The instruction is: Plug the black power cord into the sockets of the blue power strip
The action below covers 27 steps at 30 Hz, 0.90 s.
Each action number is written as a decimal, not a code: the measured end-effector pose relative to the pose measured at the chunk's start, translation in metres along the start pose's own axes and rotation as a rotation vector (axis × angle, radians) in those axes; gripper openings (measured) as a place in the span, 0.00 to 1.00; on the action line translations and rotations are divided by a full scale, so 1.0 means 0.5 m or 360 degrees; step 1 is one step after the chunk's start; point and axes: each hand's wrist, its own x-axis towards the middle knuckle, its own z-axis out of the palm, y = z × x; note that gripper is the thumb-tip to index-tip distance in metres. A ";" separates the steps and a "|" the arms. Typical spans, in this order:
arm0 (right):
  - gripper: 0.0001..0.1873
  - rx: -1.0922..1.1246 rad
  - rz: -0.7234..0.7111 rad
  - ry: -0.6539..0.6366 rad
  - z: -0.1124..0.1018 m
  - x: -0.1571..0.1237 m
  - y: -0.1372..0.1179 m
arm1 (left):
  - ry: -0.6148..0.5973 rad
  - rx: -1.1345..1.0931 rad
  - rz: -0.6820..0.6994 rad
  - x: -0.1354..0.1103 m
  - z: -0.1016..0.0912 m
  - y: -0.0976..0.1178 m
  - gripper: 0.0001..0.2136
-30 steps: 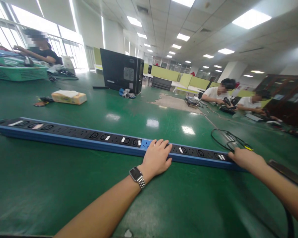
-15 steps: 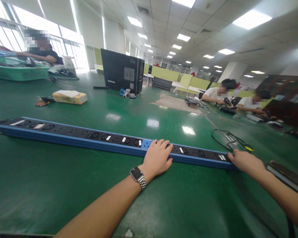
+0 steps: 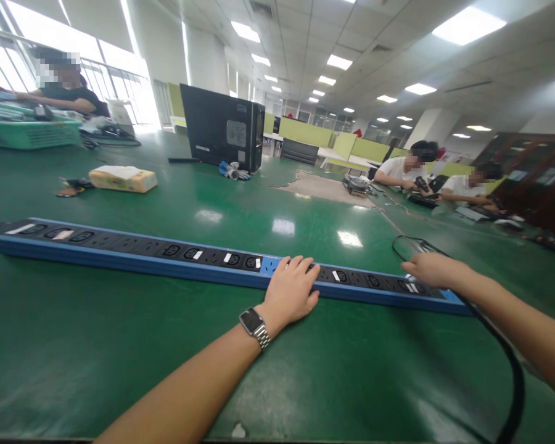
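Observation:
A long blue power strip point(image 3: 120, 253) with black sockets lies across the green table point(image 3: 120, 345). My left hand point(image 3: 291, 291) rests flat on its middle, fingers spread over the sockets, with a metal watch point(image 3: 255, 325) on the wrist. My right hand point(image 3: 431, 270) hovers over the strip's right part, near a loop of thin black cable point(image 3: 409, 242). Its fingers curl downward and their tips are hidden. The strip's blue right end point(image 3: 454, 298) shows bare, and a thick black cord point(image 3: 513, 370) runs from it toward the lower right.
A tissue pack point(image 3: 123, 179) and small items lie at the back left, with a black computer tower point(image 3: 222, 132) behind. A green basket point(image 3: 28, 132) and a seated person are far left. Two more people sit far right by a dark cabinet point(image 3: 536, 179). A torn patch point(image 3: 324, 188) marks the table cover.
My right hand has let go of the strip's right end and lifted up and to the left over the strip. My left hand has stayed on the strip.

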 end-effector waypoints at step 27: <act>0.26 -0.0032 0.0153 0.0047 0.022 -0.025 -0.136 | -0.0003 0.0001 -0.0002 0.001 0.002 -0.002 0.22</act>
